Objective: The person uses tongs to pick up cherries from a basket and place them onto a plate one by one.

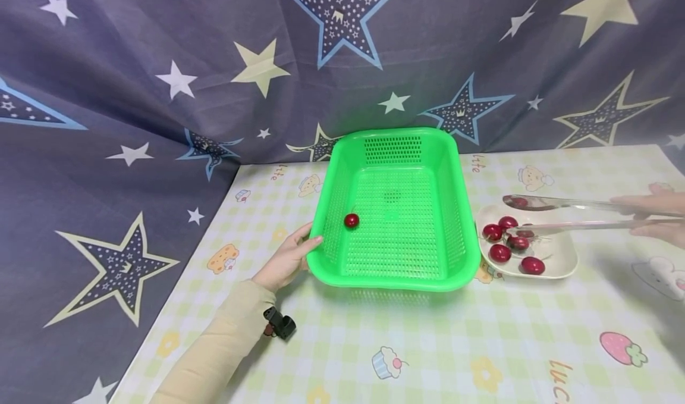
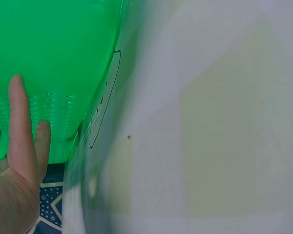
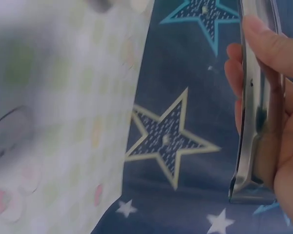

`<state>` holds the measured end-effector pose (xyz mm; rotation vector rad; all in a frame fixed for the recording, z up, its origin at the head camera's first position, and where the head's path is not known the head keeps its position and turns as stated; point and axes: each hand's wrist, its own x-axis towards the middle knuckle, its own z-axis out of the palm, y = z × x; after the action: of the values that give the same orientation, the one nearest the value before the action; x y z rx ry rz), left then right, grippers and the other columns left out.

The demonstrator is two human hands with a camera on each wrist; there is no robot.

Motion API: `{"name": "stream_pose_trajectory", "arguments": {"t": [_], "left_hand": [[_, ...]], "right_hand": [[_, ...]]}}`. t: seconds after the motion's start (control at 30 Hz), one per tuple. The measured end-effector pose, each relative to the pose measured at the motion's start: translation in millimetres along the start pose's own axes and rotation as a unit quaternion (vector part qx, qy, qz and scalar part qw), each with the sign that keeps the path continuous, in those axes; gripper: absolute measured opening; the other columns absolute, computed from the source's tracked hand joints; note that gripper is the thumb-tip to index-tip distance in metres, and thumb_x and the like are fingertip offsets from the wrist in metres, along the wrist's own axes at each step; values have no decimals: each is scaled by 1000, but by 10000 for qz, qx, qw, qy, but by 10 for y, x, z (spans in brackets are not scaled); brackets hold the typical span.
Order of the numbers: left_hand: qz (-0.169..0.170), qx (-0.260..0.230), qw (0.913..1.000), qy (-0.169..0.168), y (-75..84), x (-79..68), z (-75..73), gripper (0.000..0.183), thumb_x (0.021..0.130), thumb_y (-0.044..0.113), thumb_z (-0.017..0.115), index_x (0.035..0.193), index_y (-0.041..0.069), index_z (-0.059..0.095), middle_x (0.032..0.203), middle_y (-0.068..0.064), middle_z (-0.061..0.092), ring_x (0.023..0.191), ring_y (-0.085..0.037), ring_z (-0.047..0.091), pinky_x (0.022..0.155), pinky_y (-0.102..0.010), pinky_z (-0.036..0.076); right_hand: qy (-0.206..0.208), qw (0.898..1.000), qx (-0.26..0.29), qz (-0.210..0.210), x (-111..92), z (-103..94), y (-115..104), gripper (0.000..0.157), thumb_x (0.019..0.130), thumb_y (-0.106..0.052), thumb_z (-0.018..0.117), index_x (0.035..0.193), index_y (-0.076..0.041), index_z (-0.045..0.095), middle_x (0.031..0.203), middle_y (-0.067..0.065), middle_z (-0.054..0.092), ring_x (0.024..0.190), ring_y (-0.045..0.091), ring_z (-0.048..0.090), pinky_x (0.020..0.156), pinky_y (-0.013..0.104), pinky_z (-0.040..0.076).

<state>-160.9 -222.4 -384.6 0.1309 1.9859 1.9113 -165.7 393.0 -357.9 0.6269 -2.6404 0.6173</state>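
A green plastic basket (image 1: 393,284) stands mid-table, with one cherry (image 1: 351,221) near its left wall. My left hand (image 1: 289,255) holds its left rim, thumb over the edge; in the left wrist view fingers (image 2: 20,126) lie straight along the outer wall. At the right, a white dish (image 1: 562,261) holds several red cherries (image 1: 532,265) with stems. My right hand (image 1: 660,216), partly cut off by the frame, grips metal tongs (image 1: 588,204). Their arms are spread apart, tips over the dish; red shows at the upper tip. The right wrist view shows fingers around the tongs' closed end (image 3: 256,190).
A pale checked tablecloth (image 1: 428,338) with printed cartoons covers the table. Behind and to the left hangs a dark blue star-patterned cloth (image 1: 214,29). The dish stands close against the basket's right side. A black wrist camera (image 1: 279,323) is strapped on the left sleeve.
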Motion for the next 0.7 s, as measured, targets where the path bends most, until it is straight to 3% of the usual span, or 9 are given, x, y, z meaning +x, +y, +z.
{"name": "stream_pose_trajectory", "arguments": {"t": [0.03, 0.07, 0.13, 0.2, 0.33, 0.4, 0.57, 0.7], "left_hand": [[8, 6, 10000, -13, -3, 1, 0, 62, 98, 20, 48, 151, 7, 19, 138, -25, 38, 87, -12, 65, 79, -33, 60], [14, 10, 10000, -24, -5, 3, 0, 62, 98, 21, 48, 151, 8, 19, 138, -25, 38, 87, -12, 65, 79, -33, 60], [20, 4, 10000, -33, -12, 5, -3, 62, 98, 22, 49, 151, 8, 19, 138, -26, 39, 86, -13, 66, 79, -34, 60], [27, -6, 10000, -29, -19, 8, -8, 63, 98, 22, 49, 151, 8, 19, 138, -25, 39, 87, -13, 65, 80, -34, 60], [15, 16, 10000, 6, -24, 8, -16, 63, 98, 23, 48, 151, 9, 18, 139, -24, 38, 89, -13, 64, 81, -34, 59], [3, 22, 10000, 21, -24, 7, -9, 62, 98, 23, 48, 151, 9, 19, 140, -23, 37, 90, -13, 64, 81, -34, 59], [43, -1, 10000, -34, -24, 7, -5, 61, 99, 22, 47, 151, 8, 19, 139, -25, 38, 90, -13, 64, 82, -35, 59], [58, -13, 10000, -58, -21, 5, -11, 61, 99, 21, 47, 151, 7, 19, 138, -25, 38, 89, -13, 65, 81, -35, 59]], "right_hand": [[100, 9998, 69, -172, 54, -12, -71, 74, 53, 8, 77, 120, -21, 66, 93, -45, 50, 87, -30, 42, 97, -1, 31], [151, 9994, 110, -274, 115, -24, -142, 76, 51, 9, 77, 120, -22, 66, 95, -48, 44, 88, -30, 42, 98, -1, 31], [121, 9992, 18, -370, 256, -70, -307, 75, 50, 7, 79, 116, -27, 68, 91, -44, 49, 76, -28, 43, 78, -2, 41], [91, 9982, -242, -532, 407, -110, -444, 73, 48, 3, 81, 111, -32, 69, 87, -40, 53, 73, -27, 44, 57, -2, 39], [115, 9933, -507, -1032, 677, -143, -676, 64, 47, 0, 84, 105, -26, 74, 87, -30, 63, 77, -28, 45, 56, 0, 40], [19, 9912, -685, -1135, 774, -147, -780, 60, 51, -3, 85, 106, -22, 73, 90, -20, 69, 65, -24, 42, 51, 3, 38], [-472, 9916, -638, -1024, 953, -122, -1010, 53, 62, -7, 84, 112, -22, 71, 96, 0, 74, 57, -11, 48, 48, 9, 37], [-505, 9858, -297, -1573, 1098, -67, -1128, 52, 60, -2, 84, 109, -17, 72, 95, 1, 74, 74, -7, 60, 61, 2, 41]]}}
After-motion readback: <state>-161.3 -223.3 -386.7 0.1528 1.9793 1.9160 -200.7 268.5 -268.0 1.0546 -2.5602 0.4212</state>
